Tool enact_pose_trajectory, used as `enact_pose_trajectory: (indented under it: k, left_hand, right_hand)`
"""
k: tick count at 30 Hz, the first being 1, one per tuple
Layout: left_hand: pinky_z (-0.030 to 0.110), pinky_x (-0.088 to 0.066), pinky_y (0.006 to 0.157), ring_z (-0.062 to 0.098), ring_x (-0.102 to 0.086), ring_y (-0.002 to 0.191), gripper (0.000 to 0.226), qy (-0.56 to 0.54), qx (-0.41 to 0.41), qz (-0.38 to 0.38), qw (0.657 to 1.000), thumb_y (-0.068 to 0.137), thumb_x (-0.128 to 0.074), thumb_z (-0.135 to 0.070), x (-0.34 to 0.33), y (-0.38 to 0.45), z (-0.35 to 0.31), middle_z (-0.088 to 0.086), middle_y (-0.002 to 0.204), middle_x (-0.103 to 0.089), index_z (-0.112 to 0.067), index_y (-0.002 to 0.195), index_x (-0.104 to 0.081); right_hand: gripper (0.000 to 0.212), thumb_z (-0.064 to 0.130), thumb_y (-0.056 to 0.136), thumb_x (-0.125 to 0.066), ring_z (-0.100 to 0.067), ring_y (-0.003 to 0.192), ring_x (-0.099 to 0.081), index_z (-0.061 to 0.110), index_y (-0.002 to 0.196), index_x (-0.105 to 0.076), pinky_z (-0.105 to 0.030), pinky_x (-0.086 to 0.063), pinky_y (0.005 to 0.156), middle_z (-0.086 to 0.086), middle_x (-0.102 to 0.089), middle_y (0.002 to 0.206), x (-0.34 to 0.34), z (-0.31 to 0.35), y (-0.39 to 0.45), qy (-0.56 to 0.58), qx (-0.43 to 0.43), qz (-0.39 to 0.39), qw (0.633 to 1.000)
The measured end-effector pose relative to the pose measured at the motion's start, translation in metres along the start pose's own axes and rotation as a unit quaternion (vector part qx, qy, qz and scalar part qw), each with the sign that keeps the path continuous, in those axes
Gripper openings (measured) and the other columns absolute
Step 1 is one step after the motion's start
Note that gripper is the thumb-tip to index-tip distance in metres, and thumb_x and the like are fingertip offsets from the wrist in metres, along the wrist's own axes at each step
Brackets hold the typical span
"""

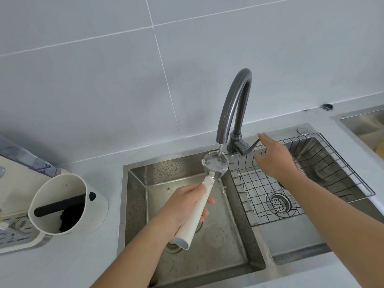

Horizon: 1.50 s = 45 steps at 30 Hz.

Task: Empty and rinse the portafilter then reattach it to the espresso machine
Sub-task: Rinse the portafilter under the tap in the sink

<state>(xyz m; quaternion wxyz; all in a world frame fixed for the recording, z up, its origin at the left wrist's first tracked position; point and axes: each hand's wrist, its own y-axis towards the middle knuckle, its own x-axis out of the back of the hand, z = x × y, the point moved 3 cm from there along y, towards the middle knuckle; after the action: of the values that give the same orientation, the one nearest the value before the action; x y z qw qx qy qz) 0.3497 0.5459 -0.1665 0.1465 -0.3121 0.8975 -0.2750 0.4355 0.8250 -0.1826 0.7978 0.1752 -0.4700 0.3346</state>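
Note:
My left hand (182,204) grips the cream handle of the portafilter (215,164) over the left sink basin (218,256). Its metal basket sits right under the spout of the grey faucet (234,104), and a stream of water runs into it. My right hand (274,156) hovers flat with fingers apart over the faucet's lever (252,145), fingertips at its tip; it holds nothing. The espresso machine (12,231) shows only as a cream edge and drip tray at the far left.
A cream knock box (62,204) with a black bar and dark grounds inside stands on the counter left of the sink. A black wire rack (311,183) spans the right basin above a drain strainer (278,202). A tiled wall rises behind.

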Motion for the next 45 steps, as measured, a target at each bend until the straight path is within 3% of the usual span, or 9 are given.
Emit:
enact_pose_trajectory:
  k: [4,8,14,17,21,24,30,37,45]
  left_hand:
    - [0.028,-0.049,0.047,0.020,-0.059,0.054,0.027,0.005,-0.002,-0.003,1.000,0.087,-0.061,-0.040,0.002,0.001,-0.002,0.008,0.090,-0.078,-0.019,0.101,-0.072]
    - [0.028,-0.050,0.048,0.017,-0.063,0.055,0.019,0.059,-0.027,-0.045,0.997,0.093,-0.060,-0.033,0.007,0.000,-0.007,0.000,0.081,-0.076,-0.030,0.083,-0.076]
    - [0.022,-0.047,0.046,0.011,-0.067,0.055,0.012,0.177,-0.076,-0.144,0.971,0.092,-0.060,-0.028,0.025,0.000,-0.014,-0.004,0.081,-0.073,-0.029,0.097,-0.071]
    - [0.024,-0.047,0.050,0.018,-0.068,0.067,0.017,0.224,-0.103,-0.172,0.954,0.090,-0.061,-0.029,0.037,-0.001,-0.019,-0.003,0.088,-0.072,-0.034,0.104,-0.068]
    - [0.013,-0.041,0.048,-0.001,-0.063,0.065,0.029,0.289,-0.132,-0.201,0.926,0.086,-0.066,-0.032,0.049,-0.003,-0.026,-0.015,0.090,-0.066,-0.045,0.111,-0.060]
    - [0.010,-0.042,0.043,-0.011,-0.060,0.068,0.033,0.319,-0.152,-0.208,0.912,0.085,-0.068,-0.031,0.051,-0.002,-0.030,-0.017,0.087,-0.064,-0.049,0.108,-0.053]
    - [0.025,-0.051,0.052,0.006,-0.064,0.062,0.036,0.364,-0.164,-0.230,0.888,0.083,-0.068,-0.030,0.051,-0.001,-0.032,-0.017,0.082,-0.064,-0.056,0.099,-0.048]
    - [0.039,-0.056,0.055,0.009,-0.062,0.063,0.041,0.380,-0.174,-0.236,0.877,0.082,-0.067,-0.028,0.055,-0.010,-0.030,-0.014,0.081,-0.063,-0.058,0.099,-0.044]
    - [0.034,-0.056,0.057,0.008,-0.063,0.067,0.038,0.369,-0.156,-0.251,0.881,0.082,-0.068,-0.028,0.061,-0.024,-0.021,-0.013,0.086,-0.065,-0.056,0.097,-0.048]
  right_hand:
    - [0.070,0.023,0.092,-0.061,-0.026,0.115,-0.060,0.020,0.153,-0.028,-0.030,-0.049,0.070,-0.010,-0.053,0.144,-0.009,-0.006,-0.002,0.141,-0.091,0.016,0.986]
    - [0.067,0.011,0.090,-0.065,-0.007,0.099,-0.060,0.022,0.150,-0.038,-0.025,-0.050,0.071,0.000,-0.056,0.143,-0.014,-0.004,0.004,0.341,-0.153,0.025,0.927]
    - [0.072,0.000,0.089,-0.062,-0.009,0.122,-0.049,0.012,0.152,-0.029,-0.028,-0.035,0.103,0.000,-0.046,0.150,-0.021,0.002,0.015,0.447,-0.157,0.048,0.880]
    - [0.073,-0.003,0.089,-0.060,-0.008,0.123,-0.044,0.010,0.152,-0.026,-0.029,-0.030,0.107,-0.003,-0.042,0.153,-0.027,0.004,0.017,0.472,-0.160,0.047,0.866]
    - [0.077,-0.003,0.089,-0.061,-0.016,0.140,-0.036,0.011,0.153,-0.022,-0.042,-0.026,0.118,-0.005,-0.032,0.159,-0.030,0.001,0.020,0.495,-0.165,0.054,0.851]
    - [0.077,-0.001,0.089,-0.061,-0.017,0.140,-0.037,0.011,0.153,-0.021,-0.039,-0.026,0.118,-0.005,-0.033,0.158,-0.030,0.001,0.021,0.491,-0.159,0.058,0.854]
    - [0.075,0.002,0.091,-0.062,-0.008,0.128,-0.041,0.015,0.154,-0.023,-0.023,-0.030,0.098,-0.001,-0.037,0.156,-0.031,0.003,0.020,0.473,-0.159,0.040,0.866]
    - [0.076,0.006,0.090,-0.063,-0.012,0.131,-0.041,0.015,0.154,-0.024,-0.025,-0.028,0.098,-0.002,-0.039,0.156,-0.028,0.006,0.019,0.459,-0.165,0.037,0.872]
    - [0.077,0.007,0.090,-0.063,-0.019,0.141,-0.036,0.018,0.154,-0.022,-0.036,-0.029,0.111,-0.001,-0.035,0.158,-0.032,0.007,0.016,0.448,-0.173,0.034,0.877]
